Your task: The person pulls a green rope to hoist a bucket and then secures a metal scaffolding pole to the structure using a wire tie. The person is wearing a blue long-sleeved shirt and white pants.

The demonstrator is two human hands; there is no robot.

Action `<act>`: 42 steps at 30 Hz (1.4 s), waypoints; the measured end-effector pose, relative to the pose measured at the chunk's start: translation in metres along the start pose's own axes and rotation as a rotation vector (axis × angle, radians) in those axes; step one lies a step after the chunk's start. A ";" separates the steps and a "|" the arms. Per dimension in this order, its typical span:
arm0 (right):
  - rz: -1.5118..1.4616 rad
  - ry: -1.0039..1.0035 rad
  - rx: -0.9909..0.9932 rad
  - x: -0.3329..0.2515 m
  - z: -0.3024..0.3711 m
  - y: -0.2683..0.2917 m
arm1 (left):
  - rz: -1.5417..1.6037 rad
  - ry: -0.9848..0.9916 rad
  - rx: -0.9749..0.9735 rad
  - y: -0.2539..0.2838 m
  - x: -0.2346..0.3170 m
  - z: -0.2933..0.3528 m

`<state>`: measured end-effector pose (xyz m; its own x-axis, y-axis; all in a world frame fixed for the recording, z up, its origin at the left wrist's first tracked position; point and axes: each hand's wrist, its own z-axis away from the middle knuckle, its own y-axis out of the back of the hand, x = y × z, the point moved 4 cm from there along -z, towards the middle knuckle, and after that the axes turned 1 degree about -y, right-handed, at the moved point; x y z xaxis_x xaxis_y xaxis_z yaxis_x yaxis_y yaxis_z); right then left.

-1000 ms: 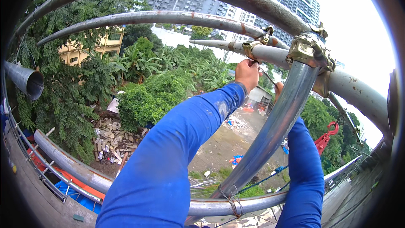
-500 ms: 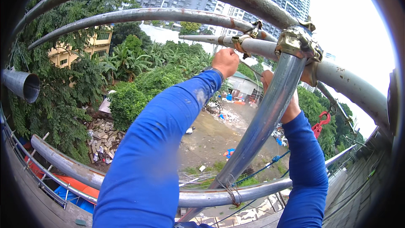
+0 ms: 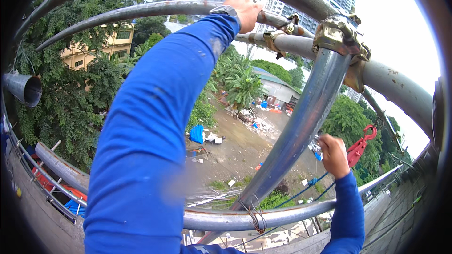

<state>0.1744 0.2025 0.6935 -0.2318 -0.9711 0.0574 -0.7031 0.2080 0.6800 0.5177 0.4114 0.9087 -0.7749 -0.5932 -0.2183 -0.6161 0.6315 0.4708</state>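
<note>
My left hand (image 3: 245,13), at the end of a blue sleeve, is wrapped over a horizontal scaffold tube (image 3: 179,8) high in front of me. To its right, a scaffold clamp (image 3: 293,22) grips that tube, and another clamp (image 3: 271,42) sits on the paler tube (image 3: 296,43) below. Lower down, just right of the slanting steel tube (image 3: 296,127), my right hand (image 3: 335,155) is closed in the air; what its fingers hold, if anything, is hidden. A large coupler (image 3: 335,37) joins the slanting tube's top to the other tubes.
A red pulley block with a hook (image 3: 360,146) hangs beside my right hand, near a blue rope (image 3: 306,186). A guard tube (image 3: 282,216) with wire tied round it crosses below. Wooden planks (image 3: 400,221) lie at right. Far beneath are littered ground and trees.
My left hand has moved up from below the clamps onto the horizontal tube. My right hand has dropped from behind the slanting tube to its right. A thin rod between them is out of sight.
</note>
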 end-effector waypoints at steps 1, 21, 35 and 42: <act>0.004 -0.045 -0.016 0.016 0.018 0.000 | 0.035 0.024 -0.048 -0.001 -0.001 -0.007; -0.033 -0.291 -0.404 0.050 0.101 -0.003 | -0.048 0.034 0.176 -0.008 0.005 -0.003; -0.255 0.320 0.286 -0.006 -0.078 -0.001 | 0.381 -0.247 0.809 -0.018 0.015 0.065; -1.010 0.061 0.186 0.066 -0.117 -0.085 | 1.552 0.077 -0.334 -0.087 0.081 0.090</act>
<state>0.2974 0.1073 0.7251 0.5562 -0.7061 -0.4382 -0.6451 -0.6992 0.3080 0.4959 0.3539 0.7733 -0.5790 0.4664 0.6688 0.7976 0.4940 0.3460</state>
